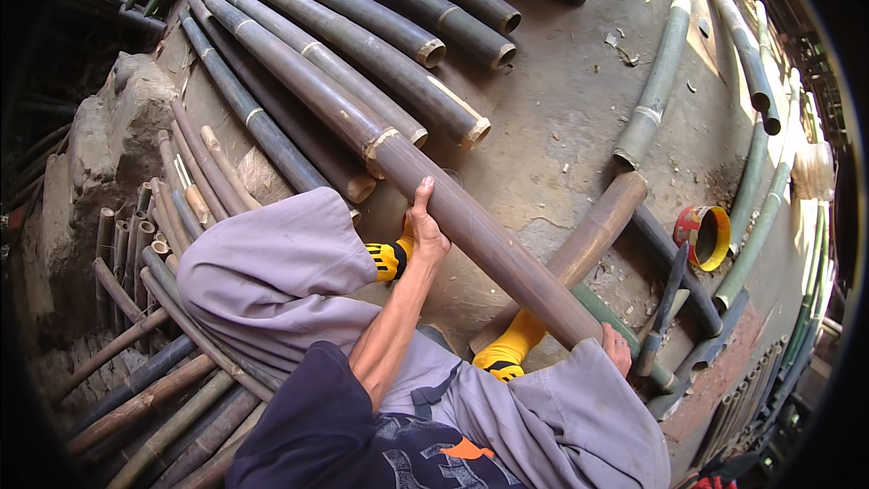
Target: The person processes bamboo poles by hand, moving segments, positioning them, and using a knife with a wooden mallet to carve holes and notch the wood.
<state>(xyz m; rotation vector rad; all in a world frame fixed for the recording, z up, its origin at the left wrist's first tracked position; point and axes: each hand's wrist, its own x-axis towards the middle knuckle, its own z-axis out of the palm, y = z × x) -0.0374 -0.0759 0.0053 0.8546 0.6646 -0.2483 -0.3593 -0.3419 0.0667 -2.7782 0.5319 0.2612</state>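
Note:
A long, thick brown bamboo pole runs slantwise from the far left across to my right knee. My left hand is closed on its near side, the thumb lying up along the wall, just below a pale node ring. At the pole's near end my right hand curls round the rim; the right forearm is hidden by my trouser leg. Under the pole, a shorter brown bamboo piece lies crosswise on the floor. My feet, in yellow-and-black footwear, rest on either side below the pole.
Several dark bamboo poles fan out at the far left. Thinner sticks are heaped at the near left beside a rough stone block. On the right are a red-and-yellow tub, a dark blade-shaped piece and more green poles.

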